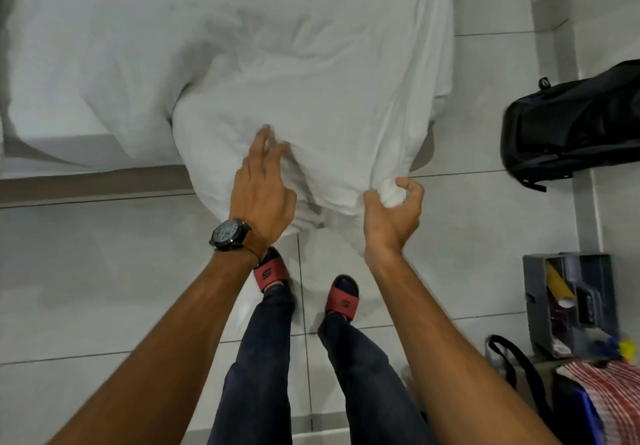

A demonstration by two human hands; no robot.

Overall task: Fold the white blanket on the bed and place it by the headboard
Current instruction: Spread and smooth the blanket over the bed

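The white blanket point(311, 105) spills off the corner of the bed point(86, 64) and hangs down over the tiled floor in front of me. My right hand point(393, 212) is closed on a bunched lower edge of the blanket. My left hand point(265, 185), with a black watch on its wrist, rests against the hanging fabric with its fingers spread and blurred by motion. The headboard is out of view.
A black backpack point(575, 122) lies on the floor to the right of the bed. Lower right stand a grey organiser box point(571, 306) and a red-striped bag point(606, 406). My feet in red slides point(304, 282) stand on white tiles below the blanket.
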